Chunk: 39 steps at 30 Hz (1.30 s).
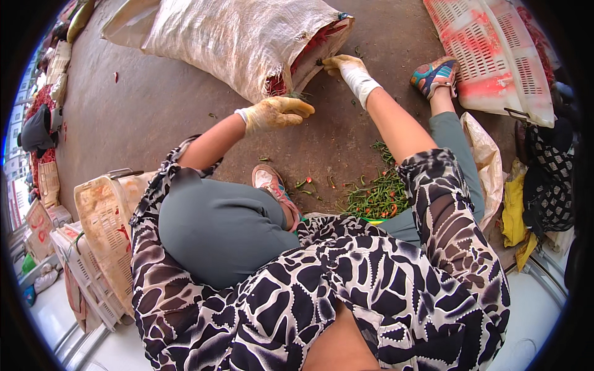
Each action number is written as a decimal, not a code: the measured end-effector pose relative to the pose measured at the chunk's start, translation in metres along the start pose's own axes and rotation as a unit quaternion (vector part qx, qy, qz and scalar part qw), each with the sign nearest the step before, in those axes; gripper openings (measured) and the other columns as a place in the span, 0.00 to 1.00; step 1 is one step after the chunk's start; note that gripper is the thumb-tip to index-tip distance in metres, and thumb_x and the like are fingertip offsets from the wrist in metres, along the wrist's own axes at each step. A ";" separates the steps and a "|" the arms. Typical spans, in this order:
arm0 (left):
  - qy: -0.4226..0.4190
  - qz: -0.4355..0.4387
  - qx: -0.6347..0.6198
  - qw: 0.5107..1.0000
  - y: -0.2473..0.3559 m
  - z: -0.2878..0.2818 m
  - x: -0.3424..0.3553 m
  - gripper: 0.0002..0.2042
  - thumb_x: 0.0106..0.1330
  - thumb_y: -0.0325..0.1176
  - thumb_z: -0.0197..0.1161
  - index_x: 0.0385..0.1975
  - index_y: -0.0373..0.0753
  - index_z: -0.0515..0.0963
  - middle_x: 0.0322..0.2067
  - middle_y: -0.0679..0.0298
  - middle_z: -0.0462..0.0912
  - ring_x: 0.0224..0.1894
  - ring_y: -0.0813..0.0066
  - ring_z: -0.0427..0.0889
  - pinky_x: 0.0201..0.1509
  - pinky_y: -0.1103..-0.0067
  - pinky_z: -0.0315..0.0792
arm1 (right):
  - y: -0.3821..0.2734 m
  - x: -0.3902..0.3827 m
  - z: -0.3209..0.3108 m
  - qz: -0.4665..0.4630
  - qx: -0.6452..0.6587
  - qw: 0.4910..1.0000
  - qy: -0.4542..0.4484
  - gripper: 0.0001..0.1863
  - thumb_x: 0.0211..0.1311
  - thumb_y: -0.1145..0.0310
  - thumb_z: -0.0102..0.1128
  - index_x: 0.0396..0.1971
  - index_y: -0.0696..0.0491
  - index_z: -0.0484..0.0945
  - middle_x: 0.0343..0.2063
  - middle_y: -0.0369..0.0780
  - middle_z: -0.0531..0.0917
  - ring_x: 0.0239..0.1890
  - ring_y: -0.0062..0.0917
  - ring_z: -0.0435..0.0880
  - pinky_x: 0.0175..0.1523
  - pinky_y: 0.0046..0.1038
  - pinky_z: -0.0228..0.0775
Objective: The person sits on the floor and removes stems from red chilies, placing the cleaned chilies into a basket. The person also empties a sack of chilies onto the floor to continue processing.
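A large white woven sack (229,43) lies on its side ahead of me, its mouth showing red contents (277,84). My right hand (346,71), in a pale stained glove, pinches at the edge of that mouth. Just below the opening, my left hand (275,114), gloved alike, is open with fingers stretched out, nothing in them. Loose green chilli stems with red bits (377,191) form a pile between my legs. My shoes (433,77) rest on the concrete floor (154,123).
A red-smeared white crate (479,55) stands at upper right. Stained crates (102,219) are stacked at lower left. An empty-looking sack (486,154), yellow cloth (515,210) and dark patterned fabric (550,179) lie rightward. A dark-clothed person (37,130) is at far left beside red heaps.
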<state>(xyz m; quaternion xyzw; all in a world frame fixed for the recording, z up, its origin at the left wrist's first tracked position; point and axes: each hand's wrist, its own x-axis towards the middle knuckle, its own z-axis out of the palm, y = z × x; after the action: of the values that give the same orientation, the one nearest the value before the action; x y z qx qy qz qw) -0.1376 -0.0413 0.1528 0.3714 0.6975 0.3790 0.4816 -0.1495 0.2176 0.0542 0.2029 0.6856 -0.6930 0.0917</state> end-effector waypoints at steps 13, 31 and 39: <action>0.136 -0.067 -0.223 0.963 -0.064 0.042 -0.015 0.15 0.65 0.27 0.54 0.52 0.36 0.73 0.45 0.61 0.79 0.49 0.77 0.76 0.55 0.80 0.69 | 0.040 0.028 0.051 -0.046 -0.400 0.895 0.193 0.16 0.61 0.56 0.50 0.36 0.54 0.75 0.32 0.49 0.82 0.39 0.46 0.80 0.45 0.41 0.69; 0.078 0.058 0.431 0.897 0.050 0.079 0.005 0.12 0.62 0.41 0.57 0.39 0.41 0.75 0.26 0.53 0.79 0.33 0.49 0.77 0.36 0.62 0.70 | -0.012 -0.196 0.012 -0.344 -0.436 0.819 -0.144 0.16 0.58 0.52 0.53 0.29 0.49 0.80 0.25 0.42 0.82 0.32 0.39 0.81 0.39 0.38 0.72; -0.078 -0.155 0.320 0.931 0.053 0.084 0.021 0.10 0.66 0.35 0.57 0.39 0.37 0.79 0.24 0.64 0.81 0.27 0.77 0.80 0.33 0.78 0.75 | 0.036 -0.160 0.006 -0.331 -0.540 0.751 -0.186 0.14 0.57 0.54 0.55 0.27 0.48 0.82 0.24 0.40 0.82 0.30 0.37 0.82 0.36 0.35 0.73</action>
<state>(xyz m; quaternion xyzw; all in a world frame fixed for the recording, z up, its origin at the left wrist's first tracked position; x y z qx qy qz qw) -0.0547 0.0149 0.1707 0.4218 0.7909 0.0264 0.4426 0.0081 0.1855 0.0867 -0.2535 0.9393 -0.2181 0.0765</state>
